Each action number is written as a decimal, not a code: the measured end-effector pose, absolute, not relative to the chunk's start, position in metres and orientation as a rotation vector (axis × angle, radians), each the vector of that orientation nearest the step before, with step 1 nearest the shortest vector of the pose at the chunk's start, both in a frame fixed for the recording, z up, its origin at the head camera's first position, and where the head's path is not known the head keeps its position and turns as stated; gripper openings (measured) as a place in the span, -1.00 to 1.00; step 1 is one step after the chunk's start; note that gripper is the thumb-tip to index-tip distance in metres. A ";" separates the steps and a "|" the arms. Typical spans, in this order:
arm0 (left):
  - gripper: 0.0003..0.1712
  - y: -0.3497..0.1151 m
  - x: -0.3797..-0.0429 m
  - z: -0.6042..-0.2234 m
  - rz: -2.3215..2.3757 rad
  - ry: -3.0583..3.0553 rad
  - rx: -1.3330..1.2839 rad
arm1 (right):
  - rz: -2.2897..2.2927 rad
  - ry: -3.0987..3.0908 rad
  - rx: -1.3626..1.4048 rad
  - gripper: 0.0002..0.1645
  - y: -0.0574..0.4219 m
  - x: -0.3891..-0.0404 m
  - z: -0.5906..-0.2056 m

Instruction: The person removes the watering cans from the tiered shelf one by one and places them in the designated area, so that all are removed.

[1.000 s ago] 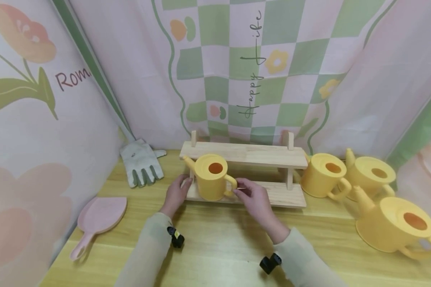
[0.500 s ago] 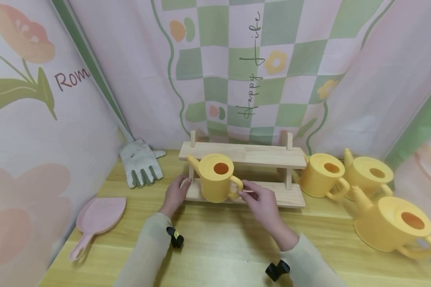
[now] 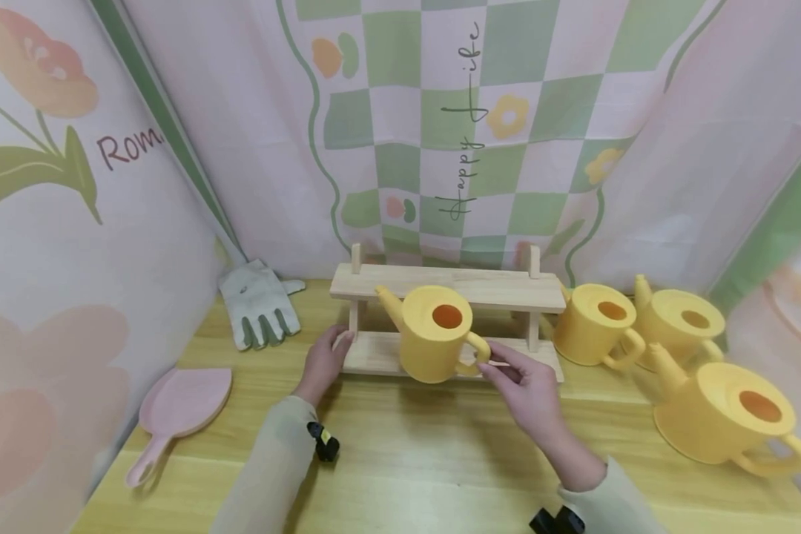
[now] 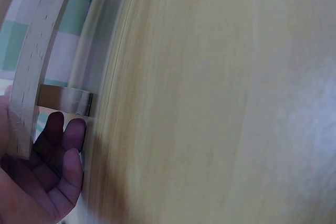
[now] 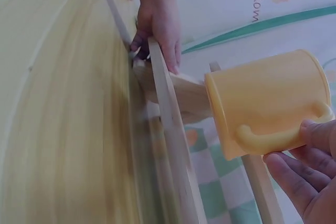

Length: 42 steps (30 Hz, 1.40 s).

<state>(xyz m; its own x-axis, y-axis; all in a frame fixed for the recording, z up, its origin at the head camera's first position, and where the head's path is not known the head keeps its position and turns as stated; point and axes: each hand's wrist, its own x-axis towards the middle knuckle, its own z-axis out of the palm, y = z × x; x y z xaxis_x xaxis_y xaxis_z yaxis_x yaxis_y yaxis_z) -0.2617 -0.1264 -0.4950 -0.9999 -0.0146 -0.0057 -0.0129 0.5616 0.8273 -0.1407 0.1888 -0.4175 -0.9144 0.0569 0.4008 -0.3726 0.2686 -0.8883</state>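
Observation:
A yellow watering can (image 3: 434,341) with its spout to the left is held off the lower board, in front of a two-tier wooden shelf (image 3: 374,354). My right hand (image 3: 527,386) pinches its handle between thumb and fingers. In the right wrist view, a gap separates the can's base (image 5: 218,119) from the board (image 5: 176,135). My left hand (image 3: 323,362) grips the left end of the lower board. Seen from the left wrist, its fingers (image 4: 73,174) curl under that board; the thumb is partly cut off by the frame edge.
Three more yellow watering cans stand right of the shelf: one close beside it (image 3: 590,330), one behind (image 3: 684,319), one nearer the front (image 3: 721,415). A grey work glove (image 3: 256,300) and a pink dustpan (image 3: 187,400) lie at left. Printed curtains hang behind.
My right hand has carried the watering can rightward along the shelf front, slightly toward me. My left hand has kept its grip on the shelf's left end.

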 end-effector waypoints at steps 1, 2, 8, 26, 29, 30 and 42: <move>-0.45 -0.126 -0.262 -0.495 -1.469 -2.775 0.022 | 1.684 -2.190 0.285 -0.63 0.193 -0.139 -0.418; -0.46 -0.126 -0.262 -0.495 -1.470 -2.773 0.022 | 1.685 -2.188 0.282 -0.63 0.196 -0.138 -0.418; -0.47 -0.126 -0.261 -0.495 -1.463 -2.767 0.011 | 1.623 -2.181 0.257 -0.64 0.217 -0.127 -0.418; -0.44 -0.126 -0.260 -0.495 -1.468 -2.773 0.018 | 1.540 -2.217 0.044 -0.57 0.280 -0.088 -0.421; -0.45 -0.126 -0.260 -0.495 -1.472 -2.767 0.011 | 1.542 -2.198 0.010 -0.55 0.288 -0.083 -0.423; -0.46 -0.126 -0.260 -0.495 -1.473 -2.766 0.009 | 1.568 -2.179 -0.002 -0.54 0.291 -0.081 -0.423; -0.46 -0.126 -0.260 -0.494 -1.472 -2.765 0.013 | 1.672 -2.099 -0.104 -0.50 0.326 -0.061 -0.426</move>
